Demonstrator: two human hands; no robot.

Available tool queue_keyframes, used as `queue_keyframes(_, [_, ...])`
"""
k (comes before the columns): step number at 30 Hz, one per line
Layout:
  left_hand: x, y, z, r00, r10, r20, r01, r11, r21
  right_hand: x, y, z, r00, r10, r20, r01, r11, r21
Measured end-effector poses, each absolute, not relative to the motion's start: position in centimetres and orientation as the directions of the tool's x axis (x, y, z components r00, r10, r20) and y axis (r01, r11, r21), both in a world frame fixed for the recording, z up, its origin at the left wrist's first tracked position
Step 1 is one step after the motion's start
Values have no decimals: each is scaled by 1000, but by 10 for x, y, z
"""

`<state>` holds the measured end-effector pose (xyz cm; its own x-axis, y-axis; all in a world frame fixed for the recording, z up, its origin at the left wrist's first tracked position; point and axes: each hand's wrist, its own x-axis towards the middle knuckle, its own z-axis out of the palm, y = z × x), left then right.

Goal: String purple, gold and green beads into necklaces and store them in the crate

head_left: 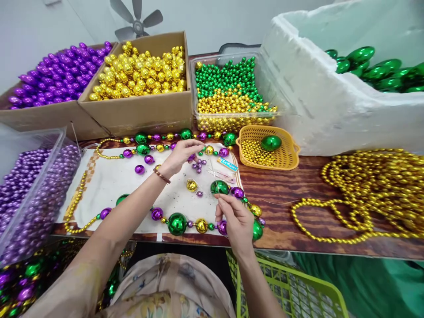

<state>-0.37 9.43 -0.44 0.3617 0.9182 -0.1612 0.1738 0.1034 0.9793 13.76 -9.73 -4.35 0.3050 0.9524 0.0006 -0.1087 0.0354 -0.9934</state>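
A long bead strand [177, 223] of green, gold and purple balls loops around a white cloth [109, 185] on the wooden table. My left hand [180, 154] reaches to the strand's far side, its fingers pinched on a small purple bead [191, 157]. My right hand [236, 221] is closed near the strand's front right, pinching a thin needle [214, 179] that points up past a green ball [219, 187]. Loose small purple beads [198, 166] and a gold ball [191, 185] lie between the hands.
Cardboard boxes of purple [56, 75] and gold balls [139, 73] stand at the back. A clear tub [232, 88] holds green and gold beads. A yellow basket [268, 148], a white foam box [331, 97], gold bead chains [371, 194] and a purple bead tub [29, 190] surround the cloth.
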Motion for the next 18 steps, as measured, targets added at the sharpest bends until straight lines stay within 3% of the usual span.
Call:
queue_keyframes(3, [-32,79,9,466,855,-227,-222,361,906,138,-95,-41,257,966,38,-28,47,-999])
queue_keyframes(6, [-49,65,17,487,840,-240,-365,445,817,137,-94,-38,221,971,90,62,78,-995])
queue_keyframes(11, [-57,59,19,427,842,-330,-442,513,736,132,-93,-33,192,969,154,160,124,-979])
queue_keyframes(18, [-67,60,14,488,829,-273,-416,495,763,129,-92,-32,171,971,167,193,133,-972])
